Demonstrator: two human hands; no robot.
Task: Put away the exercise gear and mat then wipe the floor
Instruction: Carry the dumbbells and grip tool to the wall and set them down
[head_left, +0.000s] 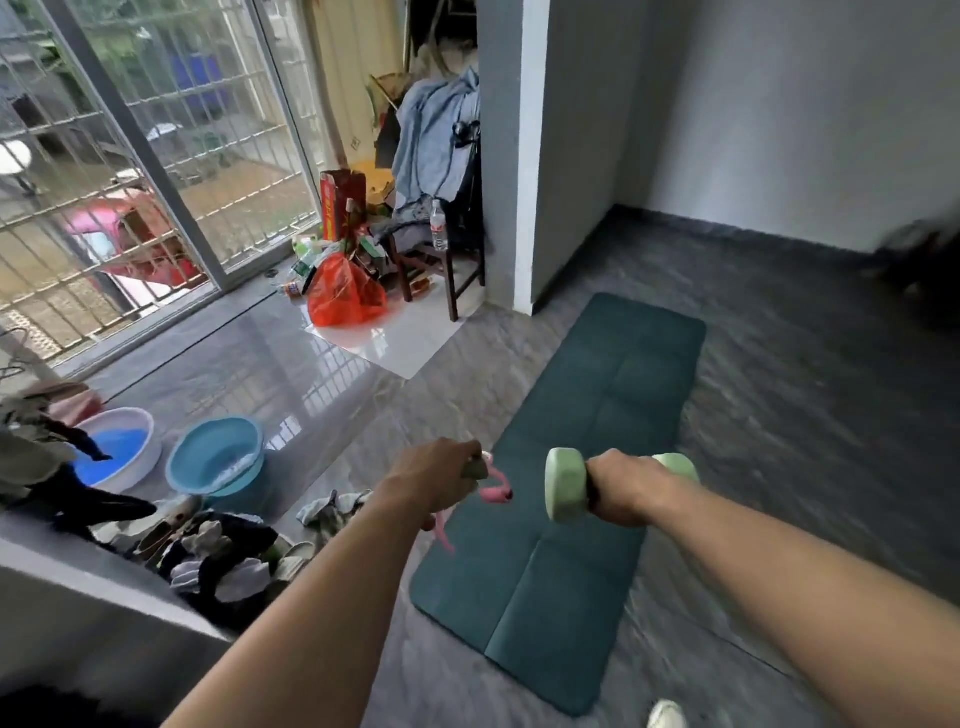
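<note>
green dumbbell gripped in right hand, above the mat.

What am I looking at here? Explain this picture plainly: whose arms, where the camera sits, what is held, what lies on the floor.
There is no machine: a person wears a camera on the head, looking down at their own arms. The right hand grips a green dumbbell. The left hand holds a pink rope, blurred, so that name is a guess. A green mat lies flat on the floor. To the left stand two basins beside a heap of clothes. Farther back are a red bag and a chair.
</note>
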